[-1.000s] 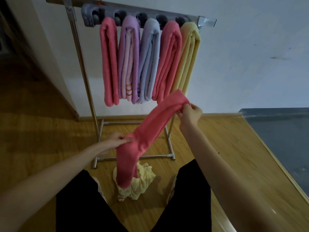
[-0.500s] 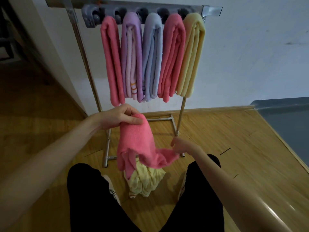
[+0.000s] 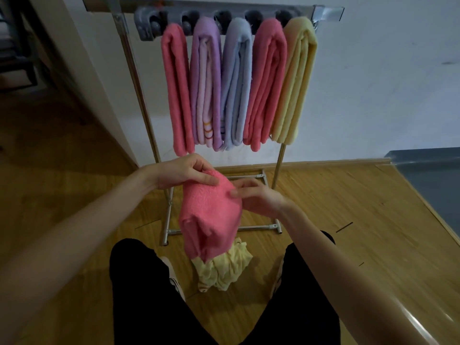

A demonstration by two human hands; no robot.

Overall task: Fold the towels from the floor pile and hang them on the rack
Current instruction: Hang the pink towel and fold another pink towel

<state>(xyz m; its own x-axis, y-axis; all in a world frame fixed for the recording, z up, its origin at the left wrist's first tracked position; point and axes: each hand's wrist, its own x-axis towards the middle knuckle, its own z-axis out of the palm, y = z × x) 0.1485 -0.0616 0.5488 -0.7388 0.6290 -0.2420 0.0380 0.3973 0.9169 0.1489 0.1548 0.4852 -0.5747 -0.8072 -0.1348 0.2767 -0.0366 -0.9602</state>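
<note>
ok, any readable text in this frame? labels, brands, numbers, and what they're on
None readable. No print or tags show on the hanging towels, the rack, the held pink towel or the yellow towel on the floor. The purple towel has orange stripes near its hem, a pattern only, not lettering.

Home interior: wooden floor (image 3: 348,220), white wall (image 3: 373,83), towel rack (image 3: 139,78).
</note>
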